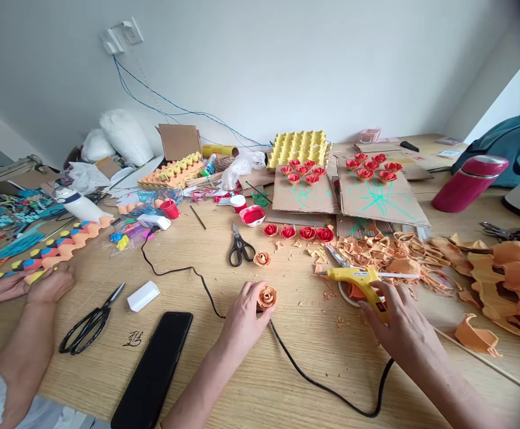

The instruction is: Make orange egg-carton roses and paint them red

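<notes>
The left hand (244, 313) has its fingers together on the side of an orange paper rose (267, 297), which sits at the fingertips with its open face up, just above the bench (224, 381). The right hand (400, 313) is closed around the handle of a yellow glue gun (353, 275), whose barrel lies along the nine-to-three line, nozzle towards nine. From the rose, that nozzle is at about two o'clock — apart from it, not touching — while the handle slants down towards five. The left hand is the nearer one to the rose; the right is well off at three. A second orange rose (262, 258) lies at twelve from the held one, with black-handled scissors (240, 249) just beside it, towards ten. Further out at one is a row of red roses (307, 233). A black cord (302, 370) loops across the bench near both hands, and a phone (152, 372) lies at about eight from the held rose. Another person's hands (50, 285) hold a painted strip (56, 250) over at nine.
</notes>
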